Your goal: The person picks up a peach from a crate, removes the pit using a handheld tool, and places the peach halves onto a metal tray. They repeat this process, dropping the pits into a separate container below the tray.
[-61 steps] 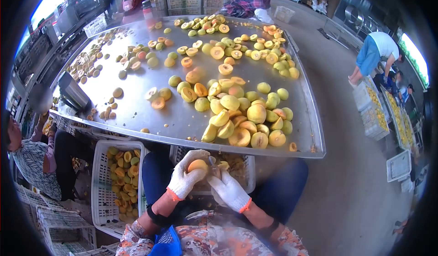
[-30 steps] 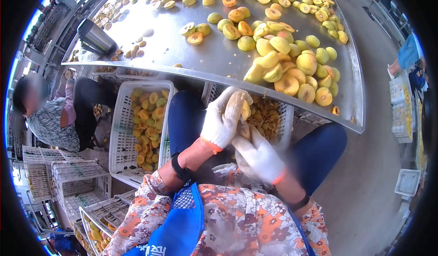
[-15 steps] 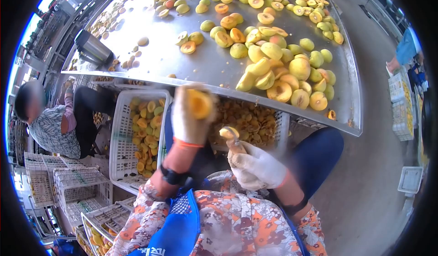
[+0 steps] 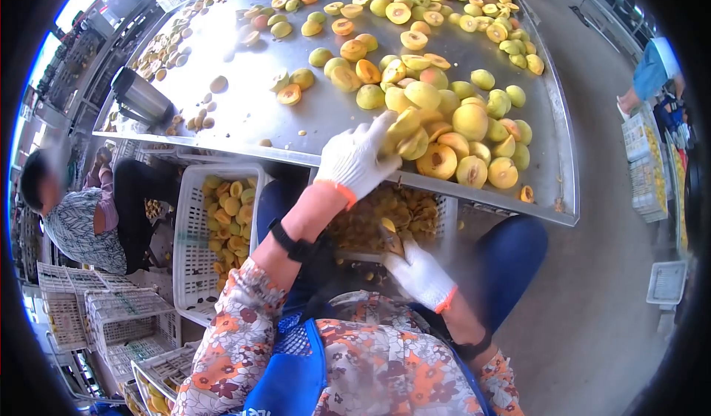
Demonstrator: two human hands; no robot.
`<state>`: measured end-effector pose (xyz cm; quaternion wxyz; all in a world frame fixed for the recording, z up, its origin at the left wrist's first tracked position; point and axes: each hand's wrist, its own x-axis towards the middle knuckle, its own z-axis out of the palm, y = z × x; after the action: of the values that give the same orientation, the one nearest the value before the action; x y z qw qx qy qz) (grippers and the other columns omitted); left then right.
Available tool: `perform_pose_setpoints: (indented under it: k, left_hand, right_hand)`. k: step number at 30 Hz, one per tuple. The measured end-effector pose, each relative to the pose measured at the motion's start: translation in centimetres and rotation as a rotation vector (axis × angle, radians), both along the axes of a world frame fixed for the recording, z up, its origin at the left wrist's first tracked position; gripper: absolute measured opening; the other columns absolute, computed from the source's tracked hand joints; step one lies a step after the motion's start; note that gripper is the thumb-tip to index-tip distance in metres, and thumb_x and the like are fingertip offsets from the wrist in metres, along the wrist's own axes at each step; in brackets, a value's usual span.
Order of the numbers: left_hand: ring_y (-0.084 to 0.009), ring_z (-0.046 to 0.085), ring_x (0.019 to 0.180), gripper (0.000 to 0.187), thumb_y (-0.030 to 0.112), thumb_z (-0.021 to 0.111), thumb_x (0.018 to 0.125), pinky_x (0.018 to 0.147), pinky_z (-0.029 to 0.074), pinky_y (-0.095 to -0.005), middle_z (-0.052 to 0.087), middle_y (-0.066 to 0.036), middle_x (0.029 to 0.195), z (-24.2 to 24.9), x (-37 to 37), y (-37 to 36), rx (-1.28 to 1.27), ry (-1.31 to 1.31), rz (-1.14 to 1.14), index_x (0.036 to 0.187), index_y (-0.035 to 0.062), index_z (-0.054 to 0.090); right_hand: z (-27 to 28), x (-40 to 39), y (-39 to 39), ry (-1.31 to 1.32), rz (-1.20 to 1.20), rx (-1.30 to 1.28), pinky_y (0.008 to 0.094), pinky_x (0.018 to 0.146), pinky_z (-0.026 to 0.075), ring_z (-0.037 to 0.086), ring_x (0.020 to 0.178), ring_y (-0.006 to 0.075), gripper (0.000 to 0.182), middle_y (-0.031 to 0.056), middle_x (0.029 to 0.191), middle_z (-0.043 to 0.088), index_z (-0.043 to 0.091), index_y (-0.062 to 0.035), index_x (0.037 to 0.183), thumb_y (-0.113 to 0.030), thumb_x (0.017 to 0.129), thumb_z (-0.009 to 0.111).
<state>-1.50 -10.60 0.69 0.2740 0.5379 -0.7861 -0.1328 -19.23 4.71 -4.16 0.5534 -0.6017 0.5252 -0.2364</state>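
In a white knitted glove, my left hand reaches over the near edge of the metal table. Its fingers close round a yellow-green peach half at the left side of a peach pile; the fingertips are partly hidden. Lower down, my right hand, also gloved, grips a pitting tool with a wooden handle. The tool's small curved end shows yellow, and it is slightly blurred. Below it a white crate under the table's edge holds peach scraps.
The metal table carries scattered peach halves, loose pits and a steel jug. A white crate of peach halves stands left of my legs. Another person sits further left, near stacked crates. A person's arm shows far right.
My left hand has moved up and right to the pile; the peach half it held before is gone from it. My right hand has shifted slightly right and up, still holding the tool.
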Motion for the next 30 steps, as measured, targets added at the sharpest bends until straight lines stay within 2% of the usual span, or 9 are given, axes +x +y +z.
perform_pose_setpoints:
  k: [2,5,8,10,12,13,16,18,30]
  left_hand:
    - [-0.0415,0.067,0.095,0.049,0.023,0.071,0.085,0.083,0.055,-0.0484,0.07,-0.021,0.109,-0.7,0.2,-2.1,0.152,-0.021,0.014,0.131,0.0142,0.057]
    - [-0.0324,0.07,0.093,0.046,0.017,0.065,0.089,0.078,0.056,-0.0393,0.071,-0.017,0.112,-0.7,2.6,-2.0,0.226,0.415,-0.011,0.134,0.0116,0.056]
    - [-0.019,0.067,0.097,0.047,0.009,0.056,0.092,0.077,0.055,-0.0302,0.067,-0.011,0.119,0.7,4.0,2.2,0.397,1.174,-0.127,0.139,0.0055,0.053]
    - [-0.0198,0.065,0.103,0.047,0.007,0.05,0.093,0.079,0.055,-0.0322,0.064,-0.013,0.125,1.4,3.7,5.2,0.62,1.446,-0.125,0.139,0.0017,0.052]
    - [-0.0205,0.06,0.114,0.043,0.009,0.046,0.096,0.099,0.048,-0.0324,0.062,-0.013,0.126,0.5,2.1,6.9,0.639,1.571,-0.155,0.138,-0.0018,0.051]
    - [-0.0192,0.059,0.115,0.041,0.012,0.046,0.099,0.102,0.045,-0.0315,0.062,-0.012,0.126,0.0,1.7,7.6,0.689,1.534,-0.147,0.138,-0.0012,0.052]
    - [-0.0151,0.058,0.114,0.039,0.029,0.041,0.111,0.103,0.046,-0.0304,0.062,-0.007,0.125,-1.4,0.7,8.7,0.609,1.292,-0.014,0.136,0.0021,0.055]
    - [-0.0181,0.065,0.108,0.051,0.048,0.043,0.108,0.094,0.055,-0.0343,0.065,-0.008,0.123,-1.2,0.5,9.0,0.857,1.547,0.183,0.138,0.0089,0.054]
    - [-0.0153,0.066,0.102,0.049,0.046,0.038,0.111,0.093,0.054,-0.031,0.069,-0.009,0.114,-3.5,0.7,9.1,0.673,1.358,0.138,0.125,0.0065,0.063]
  right_hand:
    - [1.2,-0.2,-0.3,-0.059,-0.133,0.307,0.0365,0.055,0.051,0.062,0.059,0.0214,0.025,0.0087,0.066,0.057,0.054,-0.004,0.109,-0.023,0.098,0.066]
    - [2.4,-0.5,-0.8,-0.21,-0.236,0.467,0.0339,0.056,0.05,0.06,0.057,0.0174,0.028,0.0076,0.068,0.059,0.052,-0.0034,0.108,-0.026,0.099,0.066]
    - [2.4,0.2,-1.1,-0.257,-0.307,0.209,0.0315,0.054,0.048,0.058,0.056,0.0128,0.027,0.0059,0.068,0.058,0.051,-0.0045,0.106,-0.027,0.1,0.065]
    - [2.9,1.2,-1.3,-0.238,-0.321,0.058,0.0354,0.056,0.05,0.063,0.059,0.0232,0.025,0.0122,0.07,0.061,0.052,-0.0035,0.109,-0.023,0.1,0.065]
    - [3.1,2.0,-1.5,-0.182,-0.309,-0.164,0.0381,0.058,0.05,0.066,0.062,0.0308,0.024,0.0161,0.071,0.062,0.052,-0.0027,0.111,-0.019,0.099,0.066]
    - [3.0,2.5,-1.7,-0.155,-0.287,-0.215,0.0414,0.061,0.051,0.067,0.069,0.0409,0.025,0.0206,0.075,0.062,0.053,-0.0016,0.111,-0.016,0.098,0.067]
    - [3.3,3.1,-1.7,-0.006,-0.177,-0.629,0.0472,0.063,0.053,0.068,0.077,0.0454,0.027,0.025,0.08,0.064,0.053,-0.0004,0.114,-0.015,0.096,0.068]
    - [4.1,2.9,-1.7,0.01,-0.208,-0.426,0.0499,0.063,0.052,0.067,0.08,0.0482,0.028,0.0276,0.082,0.065,0.053,0.0008,0.115,-0.015,0.096,0.068]
    - [3.3,3.4,-0.5,0.186,-0.161,-0.603,0.0505,0.057,0.052,0.067,0.072,0.048,0.031,0.0273,0.08,0.067,0.05,0.0059,0.115,-0.012,0.095,0.067]
